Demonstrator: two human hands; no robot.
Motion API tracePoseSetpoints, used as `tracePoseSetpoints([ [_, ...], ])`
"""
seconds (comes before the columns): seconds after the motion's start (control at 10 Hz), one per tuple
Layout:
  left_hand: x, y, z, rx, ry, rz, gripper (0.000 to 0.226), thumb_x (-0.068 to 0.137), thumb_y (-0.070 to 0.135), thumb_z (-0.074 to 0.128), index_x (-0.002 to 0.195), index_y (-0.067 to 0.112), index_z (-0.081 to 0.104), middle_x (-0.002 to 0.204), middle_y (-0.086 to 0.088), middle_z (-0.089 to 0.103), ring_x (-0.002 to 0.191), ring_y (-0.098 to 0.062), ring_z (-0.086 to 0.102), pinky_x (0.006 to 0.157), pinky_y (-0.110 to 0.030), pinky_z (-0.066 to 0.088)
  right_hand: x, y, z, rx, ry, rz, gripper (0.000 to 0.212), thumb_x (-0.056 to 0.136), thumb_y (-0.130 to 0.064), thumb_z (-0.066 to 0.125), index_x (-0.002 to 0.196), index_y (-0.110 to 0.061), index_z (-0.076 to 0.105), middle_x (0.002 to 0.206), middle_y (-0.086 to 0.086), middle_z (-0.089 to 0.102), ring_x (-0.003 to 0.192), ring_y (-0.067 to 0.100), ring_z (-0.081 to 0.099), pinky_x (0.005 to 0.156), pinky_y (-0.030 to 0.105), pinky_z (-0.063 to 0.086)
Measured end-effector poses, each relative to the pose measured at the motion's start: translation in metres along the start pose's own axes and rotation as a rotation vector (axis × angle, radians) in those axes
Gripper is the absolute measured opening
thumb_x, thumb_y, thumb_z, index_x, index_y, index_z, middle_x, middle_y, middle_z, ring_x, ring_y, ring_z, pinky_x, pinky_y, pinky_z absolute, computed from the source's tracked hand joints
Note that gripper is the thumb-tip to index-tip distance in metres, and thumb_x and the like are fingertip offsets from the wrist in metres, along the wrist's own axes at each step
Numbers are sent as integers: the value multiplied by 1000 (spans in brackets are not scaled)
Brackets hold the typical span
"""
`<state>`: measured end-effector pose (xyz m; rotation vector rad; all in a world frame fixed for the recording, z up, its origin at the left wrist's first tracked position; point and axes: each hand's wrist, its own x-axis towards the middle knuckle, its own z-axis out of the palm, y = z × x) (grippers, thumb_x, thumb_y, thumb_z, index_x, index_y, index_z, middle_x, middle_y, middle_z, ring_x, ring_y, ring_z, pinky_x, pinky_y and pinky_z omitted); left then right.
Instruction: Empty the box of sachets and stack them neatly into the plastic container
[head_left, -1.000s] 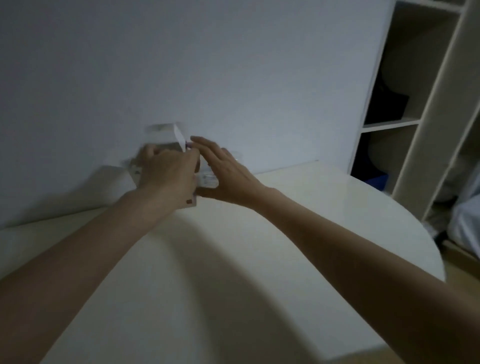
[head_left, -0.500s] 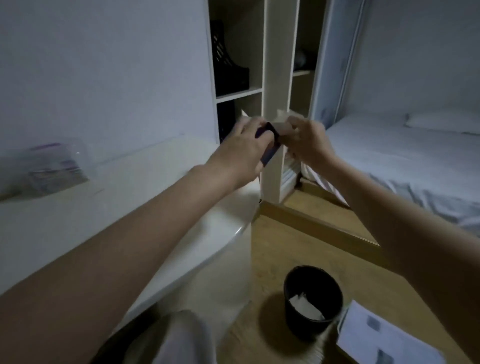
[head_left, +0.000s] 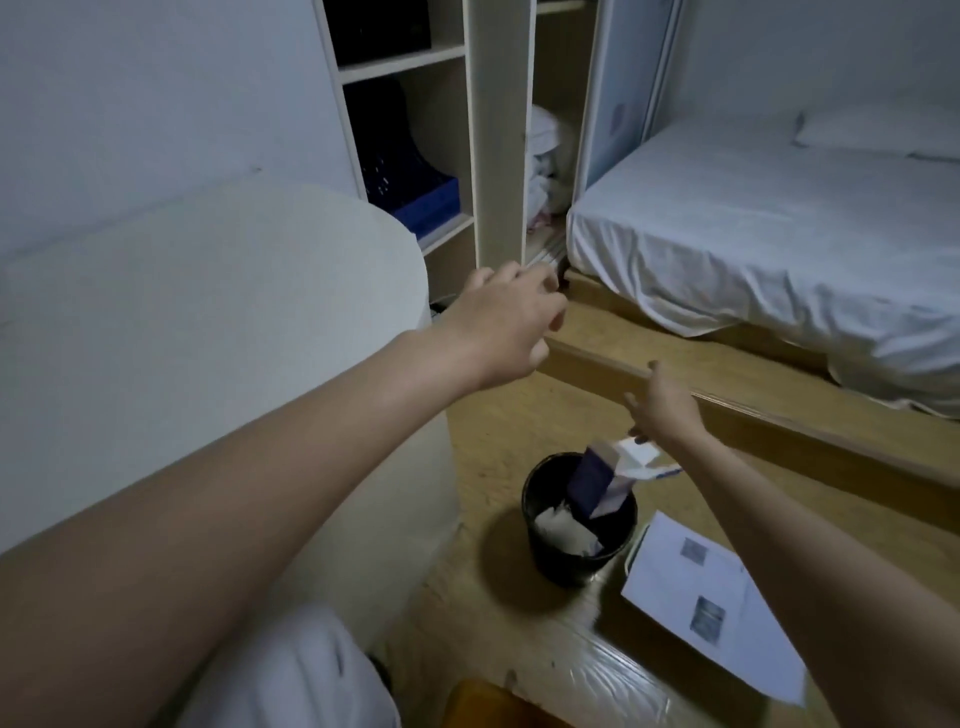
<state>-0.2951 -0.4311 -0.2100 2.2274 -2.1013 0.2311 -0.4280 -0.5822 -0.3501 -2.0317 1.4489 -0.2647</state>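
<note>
The sachet box (head_left: 597, 486), dark blue with white open flaps, sits tilted in a black waste bin (head_left: 550, 556) on the floor. My right hand (head_left: 664, 408) hovers just above the box's flaps with fingers spread, holding nothing. Higher up, off the round end of the white table (head_left: 208, 322), my left hand (head_left: 511, 325) hangs in the air with loosely curled fingers, empty. The plastic container and the sachets are out of view.
Crumpled white paper lies inside the bin. Printed sheets (head_left: 711, 603) lie on the wooden floor to its right. A bed (head_left: 753, 234) on a wooden frame stands at the right and open shelving (head_left: 415, 156) behind the table. My knee (head_left: 291, 675) shows at the bottom.
My view swung from the table down to the floor. Half a second ago both hands gripped the box in the air; now it sits in the bin and my hands are apart and empty.
</note>
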Motion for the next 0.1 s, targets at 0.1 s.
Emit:
tracePoseSetpoints([
  [0.1,9,0,-14,-79,38,47,25,91,19,47,115,17,55,136,-2,39,116,-17,44,102,-35,36,6,-28,-31,411,61,-90,30,95,-11,46,122,2,48,118,23,58,59,22,64,55,32,58],
])
